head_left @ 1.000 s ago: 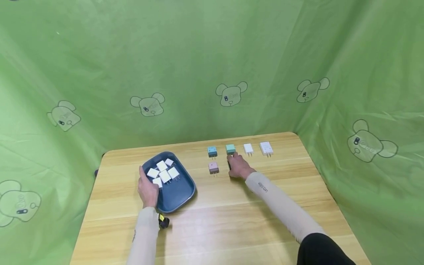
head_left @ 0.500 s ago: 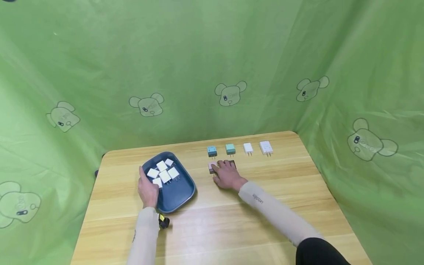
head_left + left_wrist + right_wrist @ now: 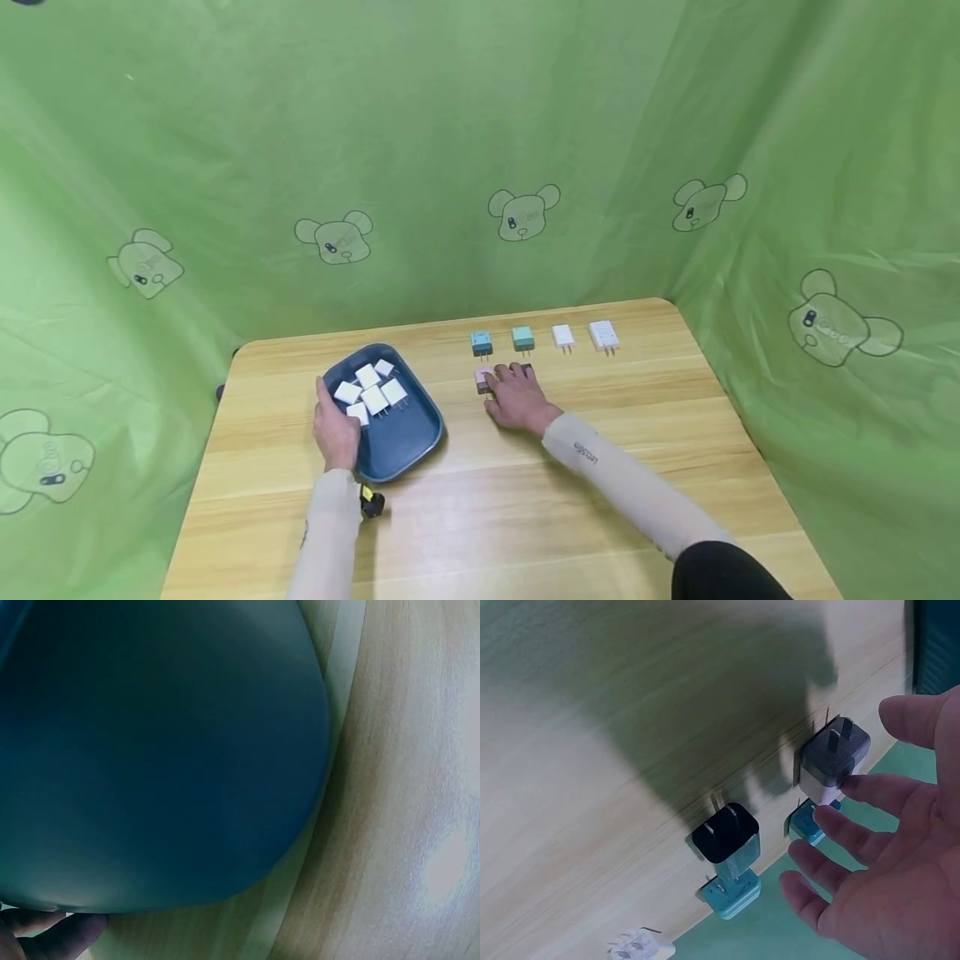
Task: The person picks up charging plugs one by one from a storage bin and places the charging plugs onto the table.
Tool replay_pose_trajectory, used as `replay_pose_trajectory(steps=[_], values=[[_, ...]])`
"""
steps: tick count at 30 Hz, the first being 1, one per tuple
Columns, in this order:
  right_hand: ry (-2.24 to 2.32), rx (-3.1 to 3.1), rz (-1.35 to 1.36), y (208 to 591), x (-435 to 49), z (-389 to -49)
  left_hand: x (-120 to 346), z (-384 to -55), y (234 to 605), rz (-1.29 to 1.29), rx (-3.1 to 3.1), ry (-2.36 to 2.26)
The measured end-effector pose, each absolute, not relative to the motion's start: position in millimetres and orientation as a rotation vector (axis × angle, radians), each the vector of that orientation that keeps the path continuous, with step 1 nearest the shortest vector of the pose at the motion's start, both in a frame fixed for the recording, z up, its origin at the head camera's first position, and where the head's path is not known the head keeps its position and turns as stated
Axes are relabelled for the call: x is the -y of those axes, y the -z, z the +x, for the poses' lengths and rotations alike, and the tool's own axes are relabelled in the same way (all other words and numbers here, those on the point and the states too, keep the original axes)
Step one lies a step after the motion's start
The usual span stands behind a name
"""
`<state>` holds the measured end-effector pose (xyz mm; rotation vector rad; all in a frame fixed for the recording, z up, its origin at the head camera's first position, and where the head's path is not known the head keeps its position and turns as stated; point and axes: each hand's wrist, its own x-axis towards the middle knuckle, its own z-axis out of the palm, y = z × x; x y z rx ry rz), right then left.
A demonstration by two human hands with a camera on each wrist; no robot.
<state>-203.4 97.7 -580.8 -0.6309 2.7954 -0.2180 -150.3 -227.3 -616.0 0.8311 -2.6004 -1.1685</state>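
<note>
My left hand (image 3: 337, 429) holds the left rim of a dark blue tray (image 3: 401, 454), with several white plug chargers (image 3: 374, 400) lying inside it. In the left wrist view the tray (image 3: 172, 765) fills most of the frame, the fingertips (image 3: 71, 937) at its edge. My right hand (image 3: 519, 400) reaches over the table, fingers spread. One fingertip is right at a pink charger (image 3: 832, 761) with a dark prong end. Beside it sits a charger with a black prong end (image 3: 726, 832), mostly covered by the hand in the head view.
Along the table's back stand a blue charger (image 3: 482, 342), a mint green charger (image 3: 522, 337), a white charger (image 3: 562, 336) and a larger white charger (image 3: 603, 335). A green curtain (image 3: 420, 167) encloses the wooden table (image 3: 480, 517) behind and at the sides.
My right hand has let go of the black-ended charger and moved left to the pink one. In the last half second it has barely shifted. The left hand and tray stayed put.
</note>
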Motion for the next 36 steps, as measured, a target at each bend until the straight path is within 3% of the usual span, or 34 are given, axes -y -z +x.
replay_pose_trajectory(steps=[18, 36], values=[[0.361, -2.952, -0.731, 570.1, -84.5, -220.3, 226.4, -150.9, 616.7, 0.825, 2.621, 1.141], [0.33, -2.937, -0.903, 529.0, -4.2, -224.4, 223.3, -153.2, 618.9, 0.819, 2.609, 1.127]])
